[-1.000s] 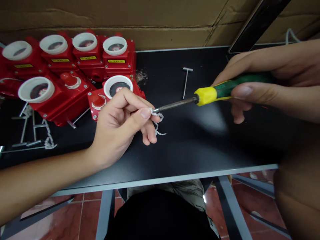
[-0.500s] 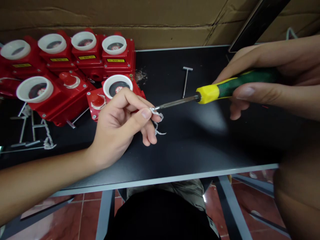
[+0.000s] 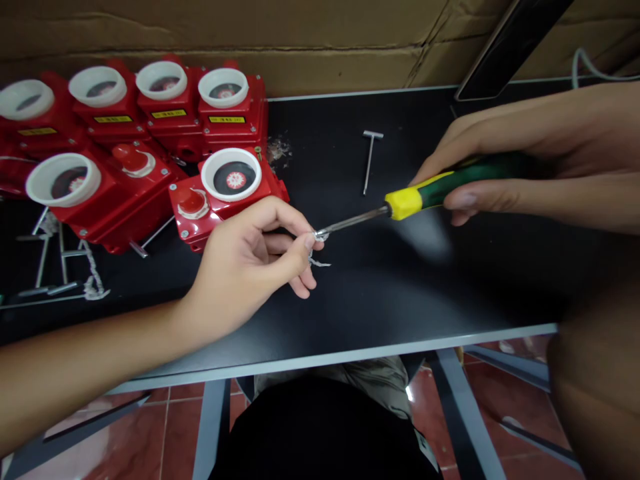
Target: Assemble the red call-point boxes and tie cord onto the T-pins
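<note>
Between thumb and fingertips, my left hand [image 3: 260,257] pinches a thin whitish twisted chain or cord [image 3: 320,264], whose loose end dangles below the fingers. My right hand [image 3: 505,163] is wrapped round the green and yellow handle of a screwdriver [image 3: 407,202]. The screwdriver's metal tip meets the cord right at my left fingertips; what small part sits there is too hidden to make out. Just behind my left hand stands a red box [image 3: 230,193] with a white ring, a round dark window and a red knob.
Several more red boxes [image 3: 227,120] with white rings crowd the table's [image 3: 400,293] back left. A T-shaped metal rod [image 3: 369,162] lies behind the screwdriver. More rods [image 3: 45,260] and a whitish chain [image 3: 94,277] lie at the left. Cardboard [image 3: 320,40] lines the back.
The screwdriver and my right hand have shifted slightly left and down. Less of the cord shows at my left fingertips, which have moved a little right and down.
</note>
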Available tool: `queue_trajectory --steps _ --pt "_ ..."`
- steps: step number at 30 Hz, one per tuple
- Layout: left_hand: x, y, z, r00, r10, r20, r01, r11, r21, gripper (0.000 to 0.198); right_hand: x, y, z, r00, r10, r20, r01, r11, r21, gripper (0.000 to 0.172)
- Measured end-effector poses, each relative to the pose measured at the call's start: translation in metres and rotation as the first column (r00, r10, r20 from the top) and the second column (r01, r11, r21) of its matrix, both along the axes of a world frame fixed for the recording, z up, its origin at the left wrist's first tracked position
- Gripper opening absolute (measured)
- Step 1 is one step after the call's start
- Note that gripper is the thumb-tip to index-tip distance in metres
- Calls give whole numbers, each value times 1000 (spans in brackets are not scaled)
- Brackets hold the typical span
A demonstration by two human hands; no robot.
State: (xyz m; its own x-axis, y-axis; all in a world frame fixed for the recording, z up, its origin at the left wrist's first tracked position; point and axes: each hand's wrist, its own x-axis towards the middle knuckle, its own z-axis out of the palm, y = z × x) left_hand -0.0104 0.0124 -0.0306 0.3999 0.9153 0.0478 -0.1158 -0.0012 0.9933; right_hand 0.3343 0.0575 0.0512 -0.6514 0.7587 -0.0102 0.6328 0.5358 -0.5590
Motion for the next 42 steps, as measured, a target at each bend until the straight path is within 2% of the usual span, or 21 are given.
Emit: queue_trajectory --steps 4,11,14,19,23,29,32,35,37,38,39,40,42 --pt "0 -1 1 997 -30 -67 28 999 -17 19 2 1 0 1000 7 7 -8 998 62 39" --pt "-5 1 -5 994 -69 -89 68 997 -22 16 -5 2 0 998 53 30 -51 996 -67 34" --pt "-3 0 0 990 -57 -128 51 997 -49 15 -8 2 -1 998 56 19 -55 997 -44 33" --pt "3 -3 12 964 2 -264 -39 990 -138 11 -12 3 -1 999 46 24 -46 999 -25 33" --pt "4 -4 13 967 18 -256 -53 990 -132 9 -11 7 -2 999 37 9 -36 997 -63 40" --pt "4 -1 9 976 18 -215 -52 987 -151 12 -8 19 -8 999 21 -41 -28 982 -185 37" --pt "4 -4 7 977 19 -213 -44 992 -115 18 -5 24 -12 1000 6 -26 -11 979 -203 45" --pt "-3 -12 11 961 58 -269 -40 997 73 25 -1 28 -16 999 -25 -23 19 973 -232 56" --pt "-15 -14 19 922 136 -362 -9 943 331 27 -1 31 -18 999 -28 -29 18 959 -282 56" --pt "-22 -13 24 896 191 -401 30 874 484 27 -1 32 -19 999 -27 -39 14 951 -310 55" --pt "-30 -9 29 868 264 -420 80 760 645 24 -1 33 -21 998 -30 -55 9 941 -339 53" --pt "-37 -3 36 833 344 -434 150 615 774 22 -2 34 -23 996 -39 -77 8 930 -367 51" --pt "-51 11 48 693 555 -460 271 392 879 21 -4 37 -27 989 -69 -134 7 910 -414 49"
